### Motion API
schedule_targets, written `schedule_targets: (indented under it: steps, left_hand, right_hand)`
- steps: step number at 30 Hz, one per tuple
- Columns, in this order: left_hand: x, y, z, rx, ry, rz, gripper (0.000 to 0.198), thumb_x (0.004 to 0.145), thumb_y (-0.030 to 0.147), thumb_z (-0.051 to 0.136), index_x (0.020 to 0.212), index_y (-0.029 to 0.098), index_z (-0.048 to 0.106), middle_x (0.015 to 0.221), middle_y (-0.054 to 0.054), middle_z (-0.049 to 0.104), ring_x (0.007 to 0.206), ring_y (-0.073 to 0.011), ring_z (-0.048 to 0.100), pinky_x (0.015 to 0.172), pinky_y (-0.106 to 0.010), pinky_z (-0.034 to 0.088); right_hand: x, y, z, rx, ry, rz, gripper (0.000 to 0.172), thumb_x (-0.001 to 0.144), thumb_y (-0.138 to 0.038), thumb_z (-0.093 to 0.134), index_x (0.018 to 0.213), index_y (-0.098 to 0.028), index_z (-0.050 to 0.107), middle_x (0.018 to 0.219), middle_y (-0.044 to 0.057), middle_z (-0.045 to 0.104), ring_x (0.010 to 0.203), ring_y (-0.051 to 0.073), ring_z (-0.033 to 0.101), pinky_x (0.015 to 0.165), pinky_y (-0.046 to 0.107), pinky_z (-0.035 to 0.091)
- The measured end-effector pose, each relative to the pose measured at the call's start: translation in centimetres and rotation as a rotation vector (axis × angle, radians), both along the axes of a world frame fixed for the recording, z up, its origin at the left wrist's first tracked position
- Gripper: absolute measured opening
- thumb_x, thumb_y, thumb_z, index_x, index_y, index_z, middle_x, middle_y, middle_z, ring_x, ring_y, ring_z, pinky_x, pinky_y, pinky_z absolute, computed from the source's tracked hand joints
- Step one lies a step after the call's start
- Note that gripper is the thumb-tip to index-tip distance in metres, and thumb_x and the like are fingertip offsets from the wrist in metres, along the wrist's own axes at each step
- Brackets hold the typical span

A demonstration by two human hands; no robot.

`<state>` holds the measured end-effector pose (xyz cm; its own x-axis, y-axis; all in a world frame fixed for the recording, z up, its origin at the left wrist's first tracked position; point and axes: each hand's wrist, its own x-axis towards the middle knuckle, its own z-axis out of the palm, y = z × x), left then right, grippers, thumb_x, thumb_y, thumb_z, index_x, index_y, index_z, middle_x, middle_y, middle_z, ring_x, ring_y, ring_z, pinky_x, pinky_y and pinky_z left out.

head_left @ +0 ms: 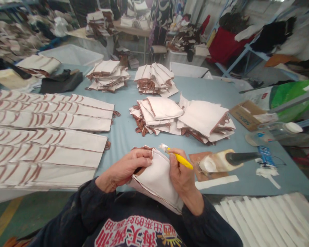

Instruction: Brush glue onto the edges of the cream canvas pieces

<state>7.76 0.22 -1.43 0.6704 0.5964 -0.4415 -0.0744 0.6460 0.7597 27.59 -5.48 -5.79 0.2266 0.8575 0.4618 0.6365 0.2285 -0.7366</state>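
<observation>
My left hand (126, 168) is closed on the upper edge of a white fabric piece (157, 180) with brown trim, held over the near table edge. My right hand (181, 175) grips a yellow-handled brush (179, 157) whose whitish tip points up and left, just above the fabric's top edge; the same hand also rests against the fabric's right side. A glue pot with a dark handle (221, 161) sits on a brown board just right of my right hand.
Rows of overlapping white pieces with brown curved trim (48, 137) cover the left of the blue table (123, 130). Several stacks of folded pieces (182, 118) lie in the middle and back. A cardboard box (244, 113), plastic bottle (278, 130) and white strips (267, 219) are at right.
</observation>
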Motion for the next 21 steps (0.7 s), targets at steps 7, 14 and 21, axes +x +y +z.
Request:
schedule_targets:
  steps: [7,14,21]
  left_hand:
    - [-2.4,0.6,-3.9,0.291,0.156,-0.013,0.048,0.093,0.059,0.071,0.101,0.014,0.082,0.104,-0.010,0.081,0.094,-0.0227,0.067,0.082,-0.030,0.051]
    - [-2.0,-1.2,-3.8,0.464,0.157,-0.230,0.027,0.094,0.040,0.069,0.085,0.015,0.068,0.077,0.001,0.065,0.073,-0.0139,0.054,0.073,-0.026,0.044]
    - [-0.9,-2.4,-2.1,0.735,0.269,-0.265,0.024,0.101,0.029,0.051,0.088,0.016,0.067,0.082,-0.002,0.067,0.077,-0.0162,0.056,0.075,-0.028,0.046]
  right_hand:
    - [3.6,1.3,-0.8,-0.117,0.158,-0.144,0.038,0.109,-0.048,0.044,0.101,-0.019,0.067,0.070,-0.001,0.063,0.063,0.019,0.062,0.066,0.032,0.050]
    - [4.7,2.0,-2.7,-0.161,0.161,-0.142,0.039,0.108,-0.048,0.043,0.098,-0.018,0.067,0.067,-0.001,0.062,0.063,0.019,0.062,0.069,0.034,0.051]
    - [4.6,-0.9,1.5,-0.093,0.229,-0.128,0.033,0.107,-0.044,0.050,0.093,-0.020,0.067,0.060,-0.004,0.061,0.053,0.014,0.060,0.058,0.027,0.049]
